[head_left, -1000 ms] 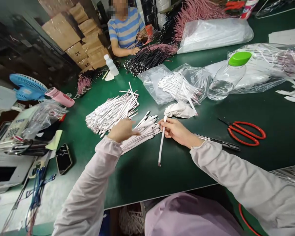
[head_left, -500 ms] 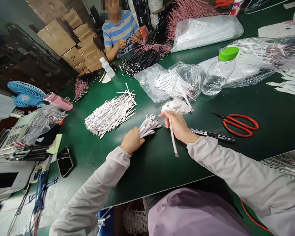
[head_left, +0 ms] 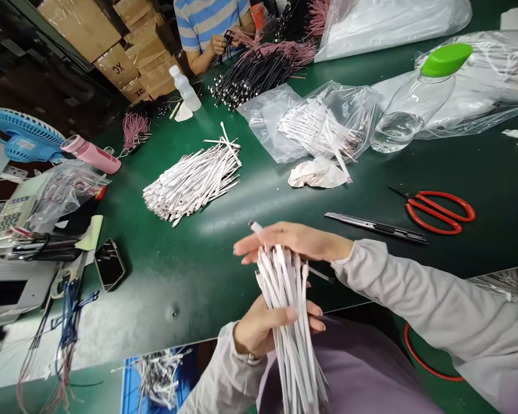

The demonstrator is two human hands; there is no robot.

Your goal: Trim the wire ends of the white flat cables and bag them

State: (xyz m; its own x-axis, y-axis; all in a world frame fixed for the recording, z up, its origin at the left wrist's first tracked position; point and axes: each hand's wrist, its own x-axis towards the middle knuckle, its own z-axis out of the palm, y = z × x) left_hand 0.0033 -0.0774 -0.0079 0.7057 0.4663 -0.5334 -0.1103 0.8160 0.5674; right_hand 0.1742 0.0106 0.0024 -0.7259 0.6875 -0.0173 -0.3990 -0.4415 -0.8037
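Flat white cables [head_left: 287, 310] in a sheaf, left fingers [head_left: 291, 314] gripping, right fingers [head_left: 276, 238] outstretched atop

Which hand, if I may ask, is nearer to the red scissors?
The right hand is nearer, atop the white cable bundle left of the scissors; the left hand grips the bundle lower down, farther away.

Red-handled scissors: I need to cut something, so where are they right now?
The red-handled scissors lie on the green bench at the right of the head view, beside the utility knife and beyond the person's right hand.
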